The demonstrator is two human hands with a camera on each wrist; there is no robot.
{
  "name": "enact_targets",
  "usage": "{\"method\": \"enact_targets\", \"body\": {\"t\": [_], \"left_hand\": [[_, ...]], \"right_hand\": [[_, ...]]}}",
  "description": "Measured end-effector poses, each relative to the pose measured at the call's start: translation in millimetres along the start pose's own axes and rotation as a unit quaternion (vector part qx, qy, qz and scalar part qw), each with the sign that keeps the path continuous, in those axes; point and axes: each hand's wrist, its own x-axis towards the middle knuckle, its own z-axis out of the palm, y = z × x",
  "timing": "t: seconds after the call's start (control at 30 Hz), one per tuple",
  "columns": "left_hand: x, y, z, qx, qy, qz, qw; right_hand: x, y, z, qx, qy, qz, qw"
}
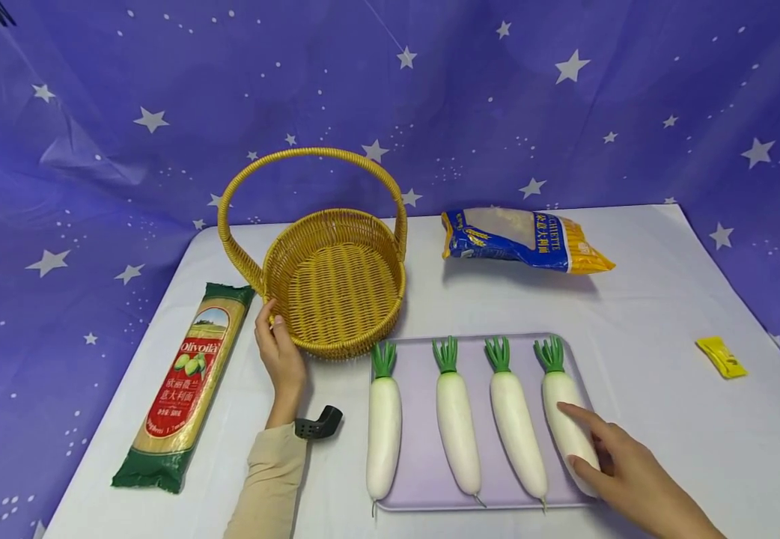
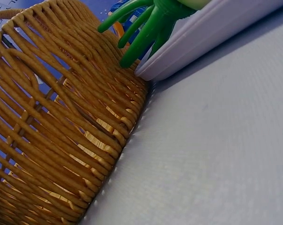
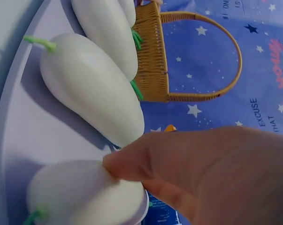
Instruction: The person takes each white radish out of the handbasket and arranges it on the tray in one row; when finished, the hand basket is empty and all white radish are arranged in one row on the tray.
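A woven yellow-brown basket (image 1: 343, 292) with a tall arched handle stands behind the tray's left corner. My left hand (image 1: 282, 359) holds its rim near the foot of the handle. In the left wrist view the basket's side wall (image 2: 61, 112) fills the left half, with the hand out of sight. On a lilac tray (image 1: 420, 442) lie several white radishes with green tops, side by side. The thumb and fingers of my right hand (image 1: 622, 464) are on the rightmost white radish (image 1: 561, 389). Up close in the right wrist view, the thumb presses on that radish (image 3: 80, 192).
To the left lies a long pack of spaghetti (image 1: 184, 382). A blue and orange pasta bag (image 1: 518, 239) is at the back, and a small yellow packet (image 1: 721, 357) at the right. A black strap piece (image 1: 319, 424) sits at my left wrist. A starry purple cloth (image 1: 471, 105) hangs behind.
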Motion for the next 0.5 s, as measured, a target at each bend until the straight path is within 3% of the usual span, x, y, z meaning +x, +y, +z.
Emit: {"method": "enact_targets", "body": {"t": [0.2,0.5], "left_hand": [[0.3,-0.4,0.0,0.001,0.002,-0.003,1.0000],[0.7,-1.2,0.3,0.003,0.004,-0.004,1.0000]], "right_hand": [[-1.4,-0.1,-0.8,-0.069,-0.005,0.040,0.9968],[-3.1,2.0,0.2,-0.075,0.007,0.050,0.9959]]}}
